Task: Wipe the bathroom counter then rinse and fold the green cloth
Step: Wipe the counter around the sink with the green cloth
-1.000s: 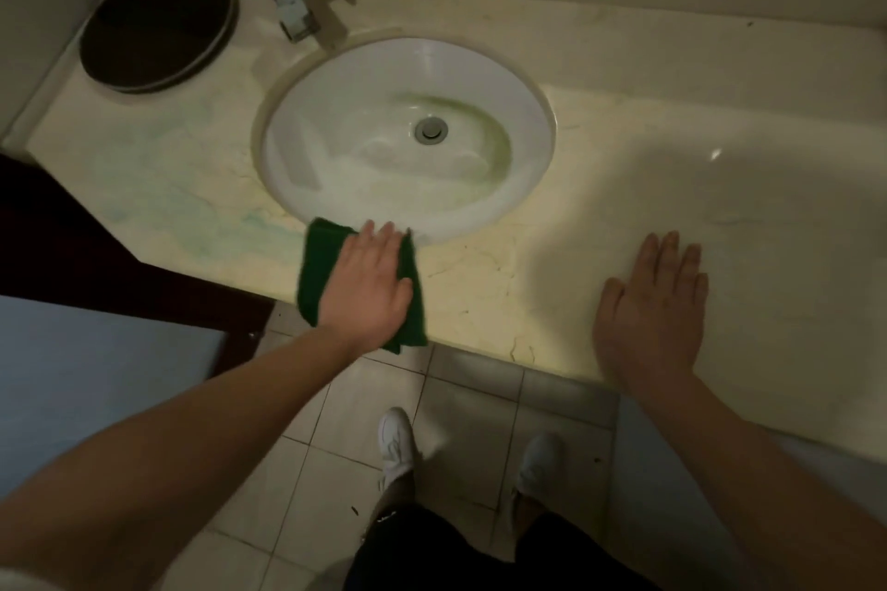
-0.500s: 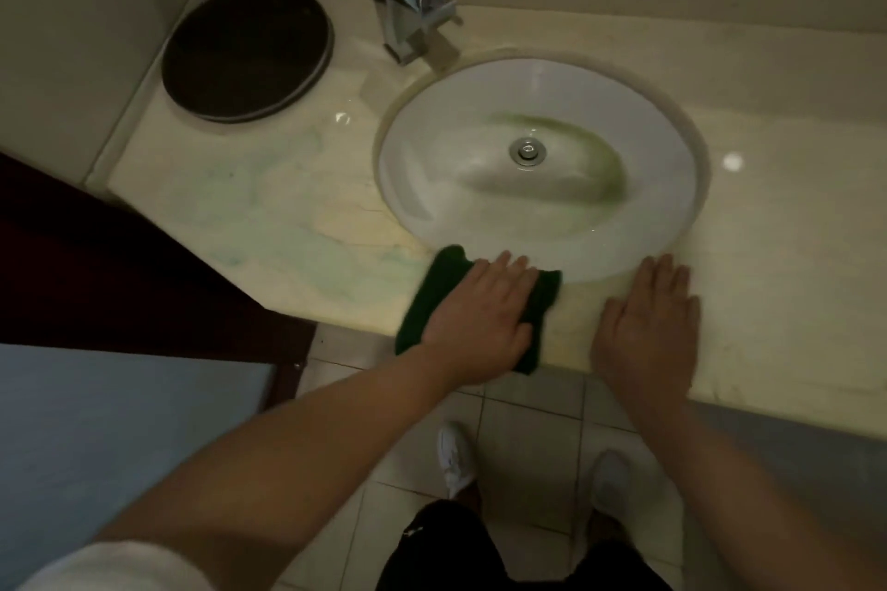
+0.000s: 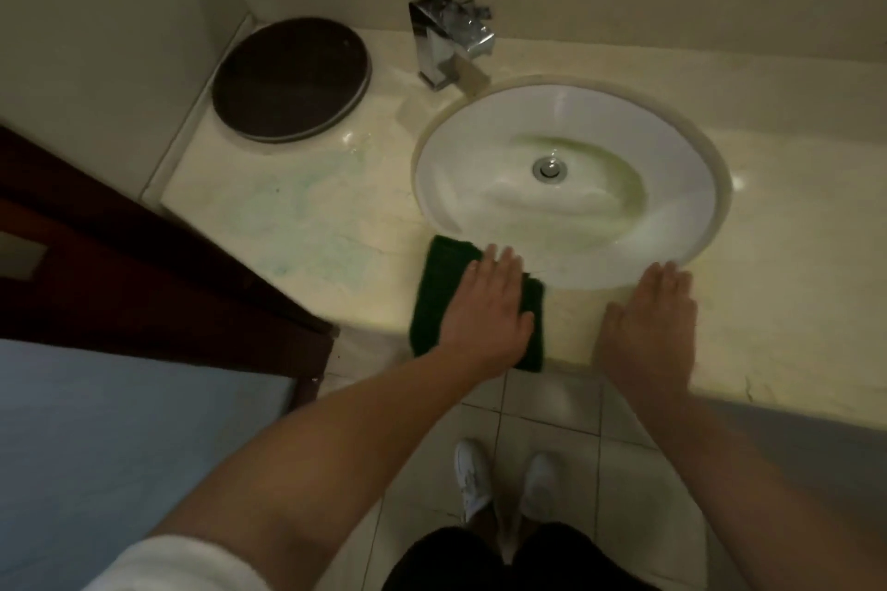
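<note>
The green cloth (image 3: 434,298) is laid flat on the front edge of the worktop (image 3: 307,226), just below the sink (image 3: 672,187) rim. It is pressed down by the left hand (image 3: 485,312), palm flat, fingers (image 3: 504,262) extended and grasping nothing. The right hand (image 3: 648,322) is spread flat on the bare worktop beside it, fingertips touching the sink rim. Both forearms are stretched forward. A faucet (image 3: 446,43) and a dark round tray (image 3: 290,77) are seen behind.
</note>
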Demonstrator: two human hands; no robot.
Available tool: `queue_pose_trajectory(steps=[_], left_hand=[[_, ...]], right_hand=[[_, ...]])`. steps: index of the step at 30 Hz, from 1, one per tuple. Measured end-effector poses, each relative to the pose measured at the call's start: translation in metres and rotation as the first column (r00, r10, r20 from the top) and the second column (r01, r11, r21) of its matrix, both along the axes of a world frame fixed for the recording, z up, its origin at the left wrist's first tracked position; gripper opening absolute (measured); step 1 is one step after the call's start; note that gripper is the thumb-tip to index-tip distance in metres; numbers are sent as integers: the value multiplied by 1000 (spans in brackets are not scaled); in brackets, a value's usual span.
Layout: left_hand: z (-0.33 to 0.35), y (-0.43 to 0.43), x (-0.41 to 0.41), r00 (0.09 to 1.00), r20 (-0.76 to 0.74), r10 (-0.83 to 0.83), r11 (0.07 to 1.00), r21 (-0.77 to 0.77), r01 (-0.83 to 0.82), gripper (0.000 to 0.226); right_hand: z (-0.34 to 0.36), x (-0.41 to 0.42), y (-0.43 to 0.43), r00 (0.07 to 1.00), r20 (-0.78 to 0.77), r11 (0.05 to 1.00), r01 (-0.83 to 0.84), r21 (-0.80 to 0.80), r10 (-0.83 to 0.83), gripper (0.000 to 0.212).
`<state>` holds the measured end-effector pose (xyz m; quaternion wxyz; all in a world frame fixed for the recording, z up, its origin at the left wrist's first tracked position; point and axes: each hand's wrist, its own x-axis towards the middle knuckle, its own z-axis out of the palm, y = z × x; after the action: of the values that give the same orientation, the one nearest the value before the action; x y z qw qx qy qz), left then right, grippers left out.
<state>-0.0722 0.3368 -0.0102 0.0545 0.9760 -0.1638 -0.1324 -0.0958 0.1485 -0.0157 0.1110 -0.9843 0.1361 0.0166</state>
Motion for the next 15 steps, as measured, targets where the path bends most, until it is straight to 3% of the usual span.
queue_pose_trajectory(steps=[6, 11, 15], left_hand=[[2, 27, -5, 980, -12, -198, 980, 19, 198, 72], [0, 101, 13, 989, -9, -149, 987, 56, 149, 75], [0, 172, 40, 992, 8, -129, 990, 56, 129, 74]], right_hand=[[-1, -1, 78, 987, 15, 984, -160, 82, 159, 63], [-2, 11, 130, 982, -35, 977, -181, 116, 186, 62], [-4, 23, 180, 987, -59, 988, -150, 45, 152, 64]])
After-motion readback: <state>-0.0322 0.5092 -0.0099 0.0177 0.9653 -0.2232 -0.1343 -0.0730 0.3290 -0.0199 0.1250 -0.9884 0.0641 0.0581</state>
